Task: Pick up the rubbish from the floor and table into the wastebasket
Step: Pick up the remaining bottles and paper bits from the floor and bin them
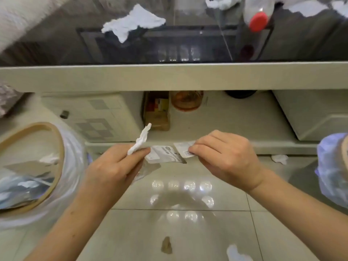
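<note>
Both hands raised knuckles-up: left hand (114,162) pinching tissue (141,139) & wrapper (163,154), right hand (224,155) pinching label (185,148).

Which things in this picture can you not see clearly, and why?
- Wrapper print, head view: too small and blurred to read.
- Wastebasket contents: blurred, left edge cuts it off.
- Bottle on the table: cut off by top edge.
- Brown jar: table edge hides its top.

Bright, even overhead light; clustered lamp glare on the floor tiles (180,200) at 6 o'clock and the glass tabletop (177,55) at 12. Wide-angle bending and soft blur toward the edges, worst at 10 o'clock.
</note>
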